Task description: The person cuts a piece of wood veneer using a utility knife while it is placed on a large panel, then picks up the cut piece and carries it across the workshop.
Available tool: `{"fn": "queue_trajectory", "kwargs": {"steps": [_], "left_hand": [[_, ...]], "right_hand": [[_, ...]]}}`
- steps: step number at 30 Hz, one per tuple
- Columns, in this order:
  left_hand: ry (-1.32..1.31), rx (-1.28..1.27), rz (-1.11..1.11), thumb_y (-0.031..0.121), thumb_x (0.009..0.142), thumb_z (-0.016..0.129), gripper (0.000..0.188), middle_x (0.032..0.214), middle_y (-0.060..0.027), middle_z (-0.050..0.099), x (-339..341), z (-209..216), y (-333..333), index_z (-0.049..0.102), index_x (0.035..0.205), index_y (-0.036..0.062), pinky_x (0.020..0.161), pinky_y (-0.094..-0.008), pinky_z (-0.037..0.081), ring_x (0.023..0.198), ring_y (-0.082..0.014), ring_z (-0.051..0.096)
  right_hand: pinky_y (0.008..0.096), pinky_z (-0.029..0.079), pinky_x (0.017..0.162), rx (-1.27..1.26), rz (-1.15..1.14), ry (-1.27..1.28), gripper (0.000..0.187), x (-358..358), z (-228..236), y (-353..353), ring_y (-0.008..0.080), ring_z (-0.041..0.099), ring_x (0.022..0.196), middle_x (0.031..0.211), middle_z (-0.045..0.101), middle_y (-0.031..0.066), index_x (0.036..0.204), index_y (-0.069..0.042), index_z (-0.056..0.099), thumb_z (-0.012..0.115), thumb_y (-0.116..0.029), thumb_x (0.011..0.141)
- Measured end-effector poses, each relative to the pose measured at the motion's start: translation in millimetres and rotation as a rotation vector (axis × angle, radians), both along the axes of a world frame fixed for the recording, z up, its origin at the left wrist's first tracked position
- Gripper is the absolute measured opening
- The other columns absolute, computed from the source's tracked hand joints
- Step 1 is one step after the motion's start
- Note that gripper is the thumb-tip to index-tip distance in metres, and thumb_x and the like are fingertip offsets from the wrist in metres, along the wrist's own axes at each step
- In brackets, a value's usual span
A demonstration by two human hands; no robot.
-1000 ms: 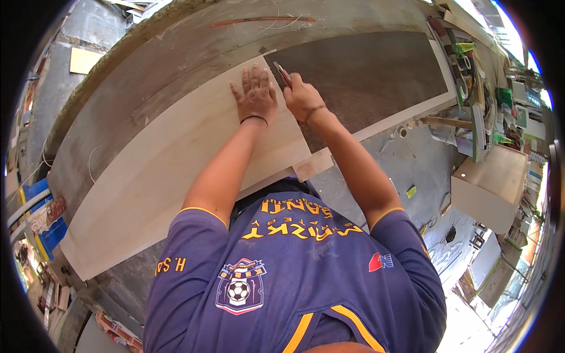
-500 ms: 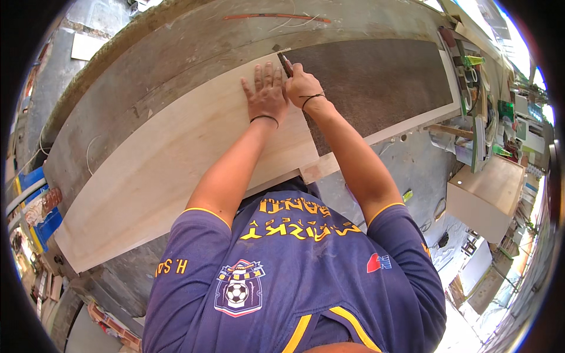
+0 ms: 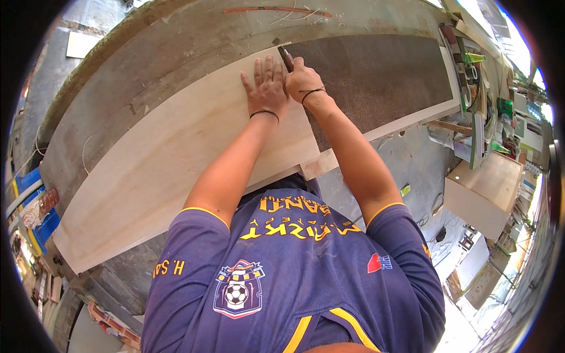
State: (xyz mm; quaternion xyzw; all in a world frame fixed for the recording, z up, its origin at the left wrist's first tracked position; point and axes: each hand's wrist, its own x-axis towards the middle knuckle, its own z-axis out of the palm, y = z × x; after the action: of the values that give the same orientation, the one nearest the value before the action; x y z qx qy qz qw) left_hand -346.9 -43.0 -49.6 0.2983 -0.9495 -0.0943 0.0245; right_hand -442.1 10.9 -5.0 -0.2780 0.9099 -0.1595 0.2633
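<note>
Over the past second the right hand [image 3: 303, 81] has come in close beside the left hand [image 3: 268, 91] and further toward the far end of the seam, bringing the slim dark tool [image 3: 286, 59] in its grip from over the brown side to the board's far corner; the whole view has also shifted slightly. Largest is the grey worktable [image 3: 194, 44], its worn top stretching across the upper part of the view. On it lies the long pale board [image 3: 170, 165], its far edge bowed in this lens, reaching from the lower left up to the seam. To the right of that seam spreads the dark brown sheet [image 3: 376, 70], bordered by a pale strip [image 3: 412, 120] on its near and right sides; whether it runs beneath the board I cannot tell. Right of the table stands a pale box [image 3: 484, 191]. The left hand rests flat on the board near the seam, palm down and fingers somewhat spread, gripping nothing. The right hand is closed around the tool, whose far end sits at the seam's far corner; its exact contact is too small to tell. A small wooden block [image 3: 318, 165] lies at the seam's near end, and a thin orange-red strip [image 3: 276, 9] lies beyond the far edge.
</note>
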Motion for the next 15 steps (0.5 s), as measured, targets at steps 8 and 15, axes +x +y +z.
{"fn": "queue_trajectory", "kwargs": {"steps": [8,15], "left_hand": [[0.010,0.026,0.003,0.036,0.092,0.037,0.055,0.152,-0.0005,0.015,0.3,-1.2,-0.1,0.026,0.143,0.0195,0.110,-0.0559,0.004,0.141,-0.0231,0.009],[-0.051,0.032,-0.003,0.031,0.091,0.038,0.055,0.153,0.0005,0.014,0.0,5.2,1.3,0.024,0.144,0.0194,0.111,-0.0555,0.004,0.141,-0.0224,0.008]], "right_hand": [[0.0504,0.046,0.079,-0.068,-0.009,0.010,0.030,0.0,-8.6,4.0,0.0471,0.059,0.087,0.089,0.060,0.0322,0.104,0.004,0.042,0.044,-0.019,0.084],[0.0457,0.047,0.085,0.069,-0.017,-0.020,0.035,1.7,12.7,-6.0,0.0426,0.059,0.096,0.100,0.061,0.0275,0.110,0.001,0.044,0.044,-0.025,0.086]]}}
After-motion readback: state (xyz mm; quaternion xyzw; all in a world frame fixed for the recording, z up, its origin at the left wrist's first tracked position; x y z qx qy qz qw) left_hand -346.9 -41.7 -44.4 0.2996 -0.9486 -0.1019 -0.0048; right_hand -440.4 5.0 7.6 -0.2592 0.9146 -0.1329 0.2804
